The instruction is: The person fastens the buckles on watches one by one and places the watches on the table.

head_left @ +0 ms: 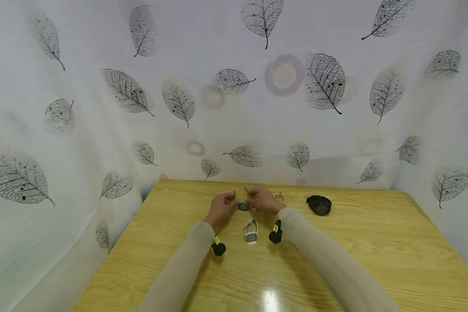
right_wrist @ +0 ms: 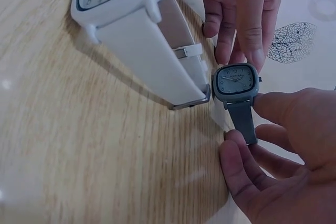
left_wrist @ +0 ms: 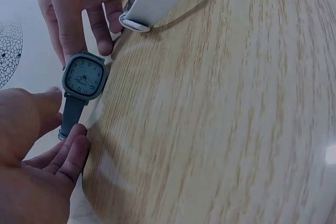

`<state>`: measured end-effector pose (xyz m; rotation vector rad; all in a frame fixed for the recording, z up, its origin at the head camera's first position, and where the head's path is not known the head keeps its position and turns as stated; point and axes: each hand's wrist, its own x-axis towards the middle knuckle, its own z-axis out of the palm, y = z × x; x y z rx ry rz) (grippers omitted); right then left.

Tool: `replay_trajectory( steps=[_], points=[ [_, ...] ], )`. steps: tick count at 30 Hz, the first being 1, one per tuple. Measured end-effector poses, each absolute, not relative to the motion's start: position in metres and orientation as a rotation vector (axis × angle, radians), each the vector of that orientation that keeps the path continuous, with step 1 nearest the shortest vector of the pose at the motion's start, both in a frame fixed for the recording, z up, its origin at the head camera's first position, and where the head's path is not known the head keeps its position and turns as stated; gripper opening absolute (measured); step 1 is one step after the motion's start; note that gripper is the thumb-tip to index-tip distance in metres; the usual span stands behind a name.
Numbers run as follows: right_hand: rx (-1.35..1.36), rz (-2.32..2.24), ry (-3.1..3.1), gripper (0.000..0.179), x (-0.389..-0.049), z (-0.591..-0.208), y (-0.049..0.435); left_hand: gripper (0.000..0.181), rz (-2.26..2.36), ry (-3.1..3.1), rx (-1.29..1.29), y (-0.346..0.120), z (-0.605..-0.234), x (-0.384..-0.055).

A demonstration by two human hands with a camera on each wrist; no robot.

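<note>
Both hands hold a grey-green watch (head_left: 243,206) with a rounded square dial, near the far part of the table. My left hand (head_left: 221,208) has its thumb and fingers on one half of the strap (left_wrist: 73,111). On the opposite half, my right hand (head_left: 264,200) pinches the strap (right_wrist: 242,120) between thumb and fingers. The dial (right_wrist: 235,83) faces up toward me between the two hands. Closer to me stands a white watch (head_left: 251,236) with its strap buckled in a loop.
A black watch (head_left: 319,205) lies to the right on the wooden table (head_left: 374,242). Behind the right wrist, a pale strap loop (head_left: 281,198) partly shows. Black wrist cameras (head_left: 218,248) hang under both sleeves. A leaf-printed curtain (head_left: 234,121) borders the table's far edge.
</note>
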<state>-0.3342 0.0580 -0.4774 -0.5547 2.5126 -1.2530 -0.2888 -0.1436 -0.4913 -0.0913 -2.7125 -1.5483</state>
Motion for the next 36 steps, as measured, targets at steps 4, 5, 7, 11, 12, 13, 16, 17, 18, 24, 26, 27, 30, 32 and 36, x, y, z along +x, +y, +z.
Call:
replay_trajectory(
  steps=[4,5,7,11,12,13,16,17,18,24,26,27,30,32,36],
  points=[
    [-0.544,-1.215,2.528,0.04,-0.333,-0.477,0.057,0.029,-1.555,-2.707,-0.052,-0.141,-0.489,-0.288],
    [-0.548,-1.209,2.533,0.039,-0.333,-0.477,0.057,0.029,-1.558,-2.705,-0.037,-0.14,-0.489,-0.288],
    [-0.556,-1.2,2.539,0.038,-0.332,-0.476,0.056,0.028,-1.557,-2.695,-0.005,-0.139,-0.49,-0.288],
    [-0.563,-1.197,2.538,0.038,-0.33,-0.474,0.056,0.026,-1.568,-2.672,0.042,-0.136,-0.492,-0.289],
    [-0.564,-1.198,2.538,0.038,-0.329,-0.473,0.057,0.025,-1.567,-2.667,0.044,-0.136,-0.492,-0.29],
    [-0.562,-1.199,2.538,0.037,-0.329,-0.473,0.057,0.023,-1.557,-2.664,0.039,-0.135,-0.493,-0.29],
    [-0.571,-1.205,2.553,0.033,-0.329,-0.474,0.057,0.019,-1.513,-2.659,0.021,-0.134,-0.493,-0.292],
    [-0.578,-1.205,2.555,0.031,-0.33,-0.474,0.057,0.018,-1.496,-2.657,0.015,-0.134,-0.493,-0.292],
    [-0.582,-1.206,2.555,0.029,-0.33,-0.475,0.057,0.017,-1.476,-2.655,0.012,-0.134,-0.493,-0.292],
    [-0.565,-1.219,2.542,0.028,-0.329,-0.476,0.056,0.015,-1.432,-2.646,0.05,-0.131,-0.492,-0.291],
    [-0.553,-1.241,2.549,0.035,-0.328,-0.477,0.056,0.014,-1.445,-2.642,0.07,-0.13,-0.492,-0.29],
    [-0.545,-1.252,2.552,0.039,-0.328,-0.477,0.055,0.014,-1.449,-2.641,0.079,-0.13,-0.492,-0.29],
    [-0.544,-1.313,2.538,0.047,-0.327,-0.476,0.054,0.015,-1.456,-2.638,0.099,-0.13,-0.49,-0.29],
    [-0.548,-1.353,2.517,0.049,-0.325,-0.475,0.053,0.017,-1.448,-2.639,0.096,-0.13,-0.488,-0.289],
    [-0.544,-1.398,2.503,0.047,-0.323,-0.476,0.051,0.021,-1.451,-2.642,0.093,-0.13,-0.487,-0.287]
  ],
)
